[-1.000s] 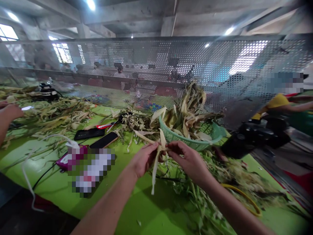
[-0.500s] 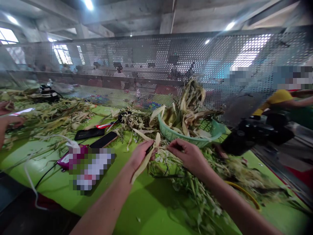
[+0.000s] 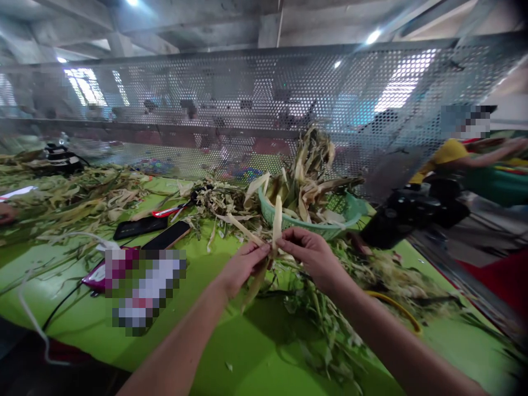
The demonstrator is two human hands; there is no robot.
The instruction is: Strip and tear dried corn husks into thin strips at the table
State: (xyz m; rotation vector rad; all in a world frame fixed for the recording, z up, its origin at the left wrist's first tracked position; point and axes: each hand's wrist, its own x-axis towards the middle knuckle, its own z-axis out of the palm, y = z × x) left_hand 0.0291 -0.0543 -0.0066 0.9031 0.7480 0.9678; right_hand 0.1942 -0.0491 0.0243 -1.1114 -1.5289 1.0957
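My left hand is closed in a pinch on pale dry corn husk strips. One strip stands upright, another slants to the upper left, and a third hangs below the fingers. Close beside it, my right hand pinches the same husk with thumb and fingers, near where the strips cross. Just beyond both hands stands a light green plastic basket heaped with dried husks. Shredded green and pale husk scraps lie on the green table under and right of my hands.
Left of my hands lie two dark phones, red-handled scissors, a purple packet and a white cable. A black camera-like object stands right of the basket. A perforated metal screen runs behind; a person in yellow is at far right.
My right hand has come in against my left and now grips the husk. One strip now points more upright. The whole view has shifted slightly to the right.
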